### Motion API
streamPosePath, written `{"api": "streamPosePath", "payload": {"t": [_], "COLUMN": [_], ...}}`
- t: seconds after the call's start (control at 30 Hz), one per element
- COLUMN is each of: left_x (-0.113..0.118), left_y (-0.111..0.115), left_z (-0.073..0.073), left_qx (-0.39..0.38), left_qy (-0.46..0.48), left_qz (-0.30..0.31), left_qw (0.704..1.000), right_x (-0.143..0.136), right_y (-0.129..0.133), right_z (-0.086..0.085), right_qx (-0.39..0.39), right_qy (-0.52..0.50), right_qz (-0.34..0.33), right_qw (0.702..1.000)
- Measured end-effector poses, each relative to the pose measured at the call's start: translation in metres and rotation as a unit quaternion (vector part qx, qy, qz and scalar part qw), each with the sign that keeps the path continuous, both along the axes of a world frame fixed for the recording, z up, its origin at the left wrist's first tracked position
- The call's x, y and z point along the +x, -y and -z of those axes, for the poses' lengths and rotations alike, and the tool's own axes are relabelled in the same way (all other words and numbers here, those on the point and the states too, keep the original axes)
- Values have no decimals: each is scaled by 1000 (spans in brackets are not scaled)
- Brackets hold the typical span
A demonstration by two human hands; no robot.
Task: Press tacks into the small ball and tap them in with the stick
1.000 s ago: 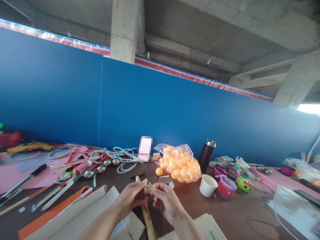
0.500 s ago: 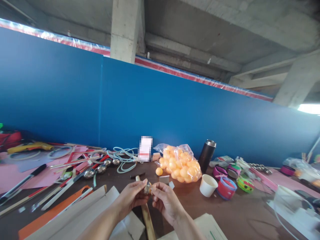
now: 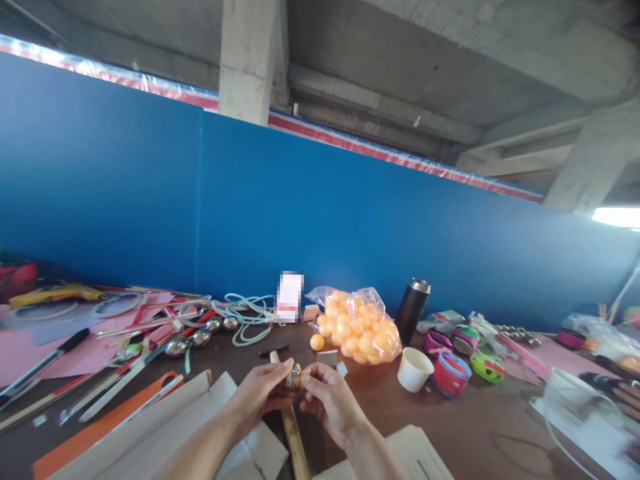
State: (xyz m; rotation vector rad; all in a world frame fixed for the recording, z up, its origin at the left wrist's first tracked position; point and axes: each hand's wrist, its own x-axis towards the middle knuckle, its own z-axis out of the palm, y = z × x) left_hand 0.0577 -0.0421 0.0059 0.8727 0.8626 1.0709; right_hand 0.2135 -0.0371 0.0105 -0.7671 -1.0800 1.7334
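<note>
My left hand [image 3: 267, 387] is closed, holding a small shiny metal piece [image 3: 293, 376] with an amber-coloured edge between thumb and fingers. From the other side, my right hand [image 3: 324, 398] pinches at the right edge of that piece, its fingers curled. Both hands are held above the brown table, almost touching each other. Beneath them lies a wooden stick [image 3: 296, 443], partly hidden by the hands. Just beyond the fingers are a small grey card [image 3: 327, 358] and a loose orange ball [image 3: 317, 343].
Orange balls fill a clear bag [image 3: 357, 327]. Right of it stand a black bottle [image 3: 413, 310], a white paper cup [image 3: 415, 370] and coloured tape rolls [image 3: 451, 375]. Metal balls [image 3: 177, 346], tubing [image 3: 247, 313], sticks and a marker [image 3: 47, 363] crowd the left. A blue partition [image 3: 350, 220] rises behind.
My hands hold nearly the same pose around the metal piece. The view has shifted very slightly. A dark and skin-toned shape, perhaps another person's hand, shows more at the right edge.
</note>
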Motion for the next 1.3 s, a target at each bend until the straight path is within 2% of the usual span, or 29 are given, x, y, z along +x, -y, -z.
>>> {"api": "streamPosePath", "payload": {"t": [0.2,0.53,0.77,0.97,1.2,1.3], "left_x": [2,8,7,8,8,1], "left_y": [2,1,2,2,5,5], "left_z": [-6,-7,-9,-6,-10,-13], "left_qx": [3,-4,3,1,-12,-13], "left_qy": [6,20,12,-2,-30,-3], "left_qz": [-8,-6,-1,-22,-56,-79], "left_qw": [1000,1000,1000,1000,998,997], "right_x": [-3,-5,-4,-5,-5,0], "right_y": [2,0,-3,-3,-1,0], "right_z": [0,9,10,12,1,-4], "right_qx": [15,40,57,69,80,103], "right_qy": [-1,27,74,115,132,186], "right_qz": [4,16,32,53,53,58], "right_qw": [1000,999,995,990,987,976]}}
